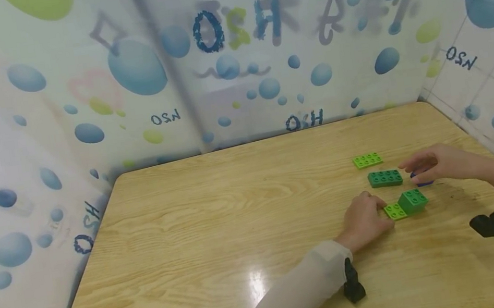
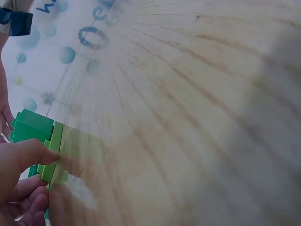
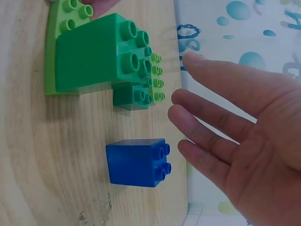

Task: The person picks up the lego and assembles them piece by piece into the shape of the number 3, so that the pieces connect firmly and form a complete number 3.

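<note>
My left hand point(image 1: 364, 219) pinches a flat lime-green toy brick point(image 1: 395, 211) between thumb and fingers at its left end. A taller green brick point(image 1: 413, 200) with a two-by-two top sits on the right end of that flat brick, also seen side-on in the right wrist view. My right hand point(image 1: 443, 164) hovers with relaxed, parted fingers and holds nothing. Below it, a blue brick point(image 3: 136, 162) stands on the table with studs up, partly covered by the hand in the head view.
A long green brick point(image 1: 385, 178) lies just beyond the stacked pair, and a flat lime brick point(image 1: 368, 159) lies farther back. The wooden table point(image 1: 183, 236) stretches widely to the left. Printed curtain-like walls point(image 1: 239, 97) enclose its back and sides.
</note>
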The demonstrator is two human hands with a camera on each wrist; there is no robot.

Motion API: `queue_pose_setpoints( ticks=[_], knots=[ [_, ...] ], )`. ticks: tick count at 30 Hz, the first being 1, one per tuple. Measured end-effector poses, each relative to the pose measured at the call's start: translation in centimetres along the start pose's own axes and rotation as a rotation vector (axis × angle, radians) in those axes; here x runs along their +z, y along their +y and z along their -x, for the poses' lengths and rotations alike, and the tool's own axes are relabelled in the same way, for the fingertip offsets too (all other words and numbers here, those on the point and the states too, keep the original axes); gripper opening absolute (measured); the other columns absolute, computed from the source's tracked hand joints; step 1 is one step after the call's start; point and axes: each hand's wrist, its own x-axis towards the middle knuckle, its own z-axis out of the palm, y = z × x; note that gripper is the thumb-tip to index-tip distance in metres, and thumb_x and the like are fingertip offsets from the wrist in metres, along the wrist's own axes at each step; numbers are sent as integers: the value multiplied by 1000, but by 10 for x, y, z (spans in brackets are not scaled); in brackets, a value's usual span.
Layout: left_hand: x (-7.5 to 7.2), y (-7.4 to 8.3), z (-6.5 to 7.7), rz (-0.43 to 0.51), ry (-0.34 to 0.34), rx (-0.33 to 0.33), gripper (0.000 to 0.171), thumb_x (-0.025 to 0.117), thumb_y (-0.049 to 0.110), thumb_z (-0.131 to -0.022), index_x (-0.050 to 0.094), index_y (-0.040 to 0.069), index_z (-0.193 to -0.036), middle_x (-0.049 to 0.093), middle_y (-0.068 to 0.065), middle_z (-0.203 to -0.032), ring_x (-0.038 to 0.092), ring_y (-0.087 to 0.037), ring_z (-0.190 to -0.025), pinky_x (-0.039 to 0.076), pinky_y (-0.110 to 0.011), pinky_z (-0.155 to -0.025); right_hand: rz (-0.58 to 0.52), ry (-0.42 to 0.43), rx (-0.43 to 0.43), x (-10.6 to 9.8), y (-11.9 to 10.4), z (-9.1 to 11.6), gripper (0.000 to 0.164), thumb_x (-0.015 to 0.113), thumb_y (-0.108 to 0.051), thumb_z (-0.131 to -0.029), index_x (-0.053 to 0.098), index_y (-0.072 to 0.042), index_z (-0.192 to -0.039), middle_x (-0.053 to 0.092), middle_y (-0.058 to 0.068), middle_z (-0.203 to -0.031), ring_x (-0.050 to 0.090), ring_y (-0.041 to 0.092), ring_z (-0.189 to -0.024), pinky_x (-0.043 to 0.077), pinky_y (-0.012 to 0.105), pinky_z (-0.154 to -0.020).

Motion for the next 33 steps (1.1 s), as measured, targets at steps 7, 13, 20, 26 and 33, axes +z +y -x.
queue_pose_setpoints(
  ticks=[7, 13, 20, 26, 33],
  knots=[
    [1, -1, -1, 6, -5, 3, 33, 76, 29, -71, 70, 19, -102, 50, 11, -84, 42, 0, -72, 32, -13, -58, 42, -1, 25, -4, 1, -14, 42, 66, -12, -83, 55, 10, -117, 58, 26, -108, 60, 31, -92, 49, 28, -70],
    [1, -1, -1, 22, -13, 1, 33, 76, 29, -71, 70, 19, -102, 51, 11, -84, 41, 0, -72, 32, -13, -58, 67, -15, 26, -7, 2, -27, 42, 68, -12, -82, 56, 9, -116, 58, 25, -109, 59, 36, -94, 50, 31, -71],
    [3, -2, -2, 12, -8, 7, 32, 76, 30, -71, 71, 19, -101, 52, 11, -84, 42, 0, -72, 31, -12, -58, 118, -49, 8, -8, 3, -40, 40, 70, -10, -80, 59, 8, -113, 59, 23, -110, 56, 38, -99, 48, 38, -78],
    [2, -2, -1, -1, -13, -2, 31, 77, 31, -72, 70, 19, -100, 51, 12, -83, 41, 1, -71, 31, -12, -58, 119, -94, -30, -8, 4, -49, 38, 71, -7, -77, 60, 8, -110, 60, 23, -109, 55, 40, -100, 48, 41, -79],
    [1, -2, -2, 11, -13, -1, 31, 78, 30, -70, 71, 19, -99, 50, 12, -82, 41, 1, -70, 32, -12, -57, 100, -169, -9, -10, 7, -58, 42, 71, -3, -75, 58, 10, -113, 57, 26, -111, 51, 45, -105, 45, 47, -82]
  ],
)
